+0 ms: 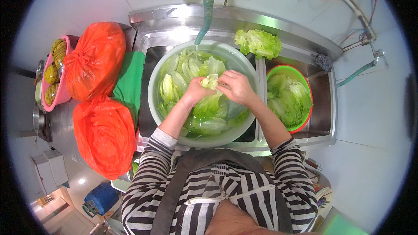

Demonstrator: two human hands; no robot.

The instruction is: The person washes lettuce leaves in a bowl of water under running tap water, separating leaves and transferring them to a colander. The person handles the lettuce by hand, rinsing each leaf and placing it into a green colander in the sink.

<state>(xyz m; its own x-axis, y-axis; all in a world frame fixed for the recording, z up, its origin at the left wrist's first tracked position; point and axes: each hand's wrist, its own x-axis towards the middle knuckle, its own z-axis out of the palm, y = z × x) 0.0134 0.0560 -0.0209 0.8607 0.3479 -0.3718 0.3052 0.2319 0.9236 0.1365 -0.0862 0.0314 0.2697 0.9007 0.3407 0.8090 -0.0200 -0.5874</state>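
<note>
Both hands are over a large pale basin [152, 94] of water with lettuce leaves and heads [168, 88] floating in it. My left hand [197, 91] grips a lettuce head [209, 102], its pale cut base up between my hands and its green leaves hanging down to the water. My right hand [237, 86] pinches at the base of the same head with thumb and fingers. Part of the head is hidden by my fingers. A thin stream of water falls from a green hose [206, 16] into the basin behind my hands.
At right, a green and red basin [308, 98] of lettuce leaves stands in a smaller sink bowl [321, 111]. Loose lettuce [259, 43] lies on the sink's back ledge. Red plastic bags [98, 58], a green cloth [130, 81] and a pink basket [49, 101] crowd the left counter.
</note>
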